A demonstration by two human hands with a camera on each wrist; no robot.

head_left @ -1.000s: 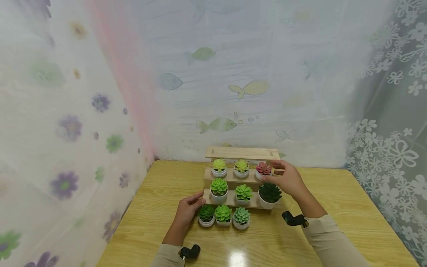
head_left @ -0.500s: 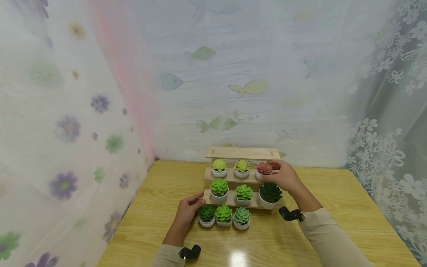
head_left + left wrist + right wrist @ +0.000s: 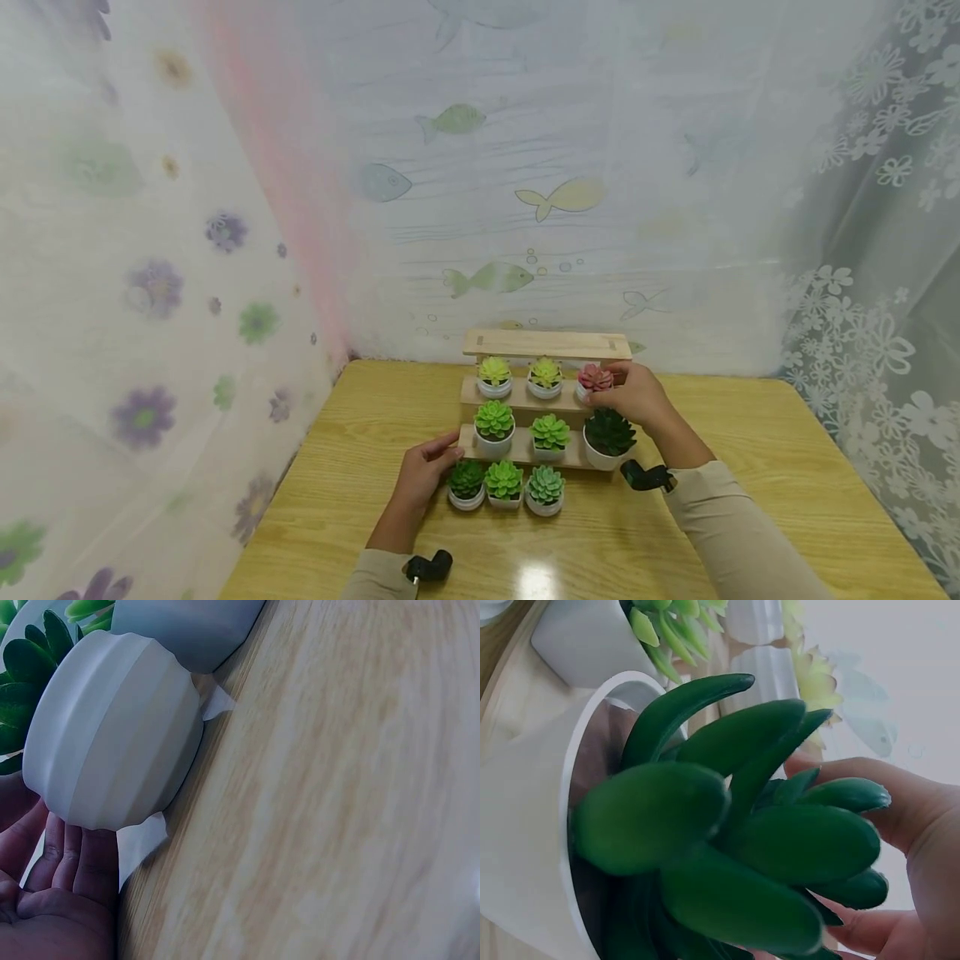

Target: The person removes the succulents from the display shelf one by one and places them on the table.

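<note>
A tiered wooden plant stand (image 3: 547, 343) holds several small potted artificial succulents. With its right hand (image 3: 639, 395) the person grips the white pot of a red succulent (image 3: 595, 377), at the right end of the upper tier. In the right wrist view, a dark green succulent (image 3: 727, 825) in a white pot hides most of that grip. The left hand (image 3: 422, 473) holds the left end of the lower tier, its thumb at the board's edge. In the left wrist view, its fingers reach behind a ribbed white pot (image 3: 112, 735), which hides the contact.
Several succulents stand on the tiers, among them a yellow-green one (image 3: 544, 375) and a bright green one (image 3: 550, 433). Before the stand, a row on the wooden table (image 3: 337, 417) includes a pale green succulent (image 3: 545, 487). A fish-print curtain (image 3: 480, 192) hangs behind.
The right wrist and forearm have shifted slightly left, while the fingers stay at the red succulent. The left hand and the pots look unmoved.
</note>
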